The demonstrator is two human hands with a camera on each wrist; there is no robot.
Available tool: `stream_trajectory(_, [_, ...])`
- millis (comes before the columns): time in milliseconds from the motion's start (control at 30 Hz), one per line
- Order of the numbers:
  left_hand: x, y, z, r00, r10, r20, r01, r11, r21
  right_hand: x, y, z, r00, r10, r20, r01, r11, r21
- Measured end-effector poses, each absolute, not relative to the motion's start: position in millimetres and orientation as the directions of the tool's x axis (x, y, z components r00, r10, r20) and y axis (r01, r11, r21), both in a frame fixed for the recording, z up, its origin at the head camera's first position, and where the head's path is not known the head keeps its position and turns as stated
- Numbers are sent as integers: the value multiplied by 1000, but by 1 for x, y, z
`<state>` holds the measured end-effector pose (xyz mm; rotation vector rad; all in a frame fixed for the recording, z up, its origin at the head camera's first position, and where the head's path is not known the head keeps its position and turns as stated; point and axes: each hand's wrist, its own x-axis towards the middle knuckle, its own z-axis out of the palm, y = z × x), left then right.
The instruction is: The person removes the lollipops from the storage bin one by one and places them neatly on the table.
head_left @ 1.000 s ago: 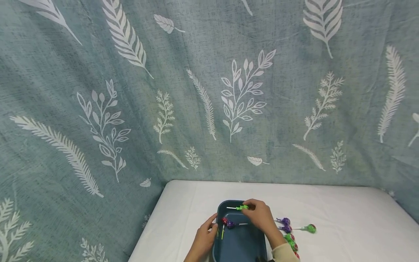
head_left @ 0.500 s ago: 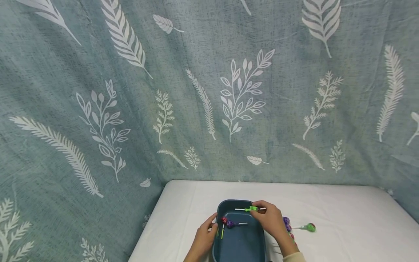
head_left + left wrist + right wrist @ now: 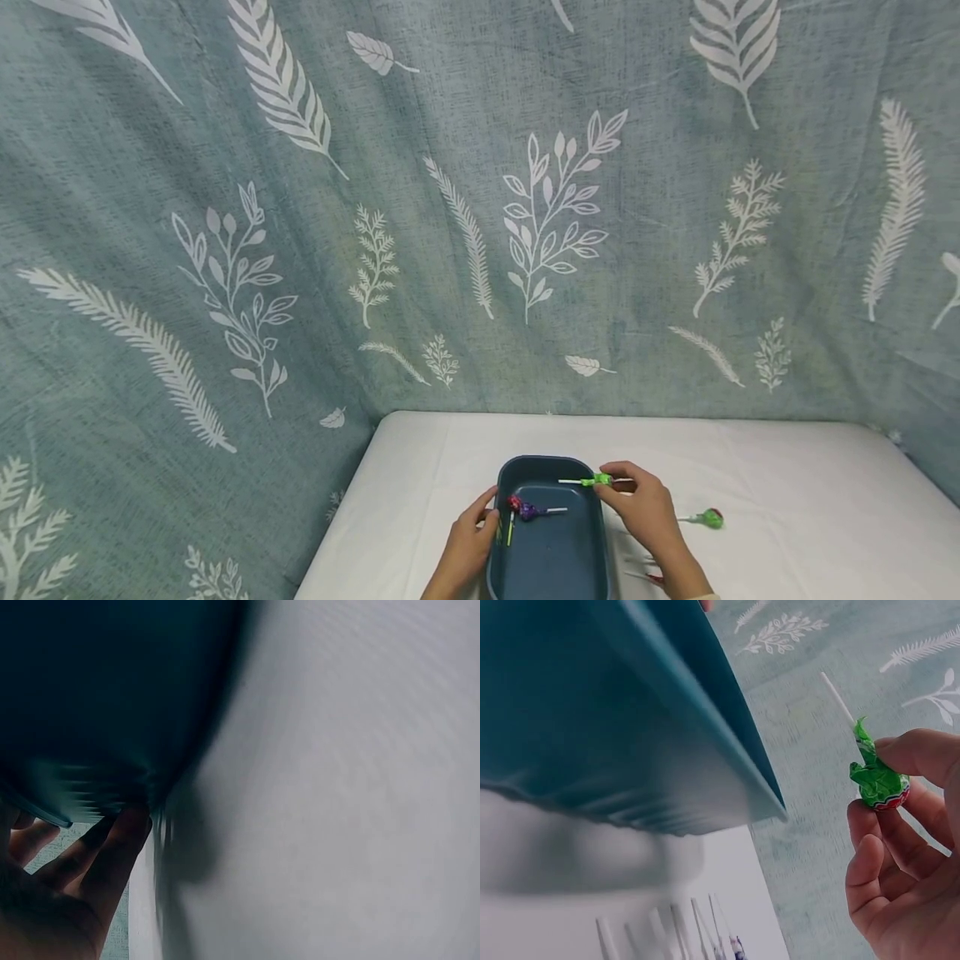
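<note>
A dark blue tray (image 3: 551, 558) lies on the white-covered table. Against its left side rests my left hand (image 3: 468, 546), the extended fingers touching the outer wall in the left wrist view. At the tray's far right rim, my right hand (image 3: 645, 504) pinches a green-wrapped lollipop (image 3: 881, 780) between thumb and fingers; its white stick points left over the tray in the head view. Inside the tray lie a red lollipop (image 3: 514, 503) with a yellowish stick and a purple lollipop (image 3: 529, 512) with a white stick.
Right of my right hand, another green lollipop (image 3: 710, 518) lies on the table (image 3: 795, 500). Several lollipop sticks (image 3: 697, 930) show in the right wrist view, partly hidden by my forearm in the head view. A leaf-patterned curtain (image 3: 480, 208) hangs behind.
My right hand has moved right with the green lollipop, from over the tray to its right rim. Its forearm now covers the purple lollipops on the table. My left hand stays put.
</note>
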<state>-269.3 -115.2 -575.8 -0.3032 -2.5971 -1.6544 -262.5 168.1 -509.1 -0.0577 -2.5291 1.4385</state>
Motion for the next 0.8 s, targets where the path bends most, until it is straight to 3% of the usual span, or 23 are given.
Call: stream_trajectory(800, [-270, -115, -575, -982, 143, 127, 177, 430, 885, -245, 212, -526, -948, 288, 133, 35, 512, -858])
